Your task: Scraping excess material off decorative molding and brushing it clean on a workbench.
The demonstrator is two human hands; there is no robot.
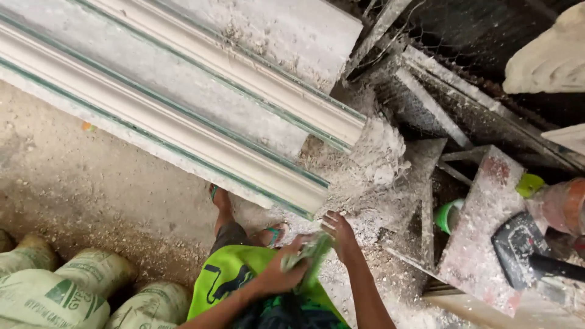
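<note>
The left hand [283, 271] keeps a clenched grip on a blurred green rag [311, 253], which runs up from that grip to the right hand [339, 234], fingers loosely spread against it. Just beyond lie crumbly white plaster debris [378, 158] and long, ridged plaster mouldings [183, 116]; left of the grip, bulging woven sacks [61, 292] rest on the dusty floor.
</note>
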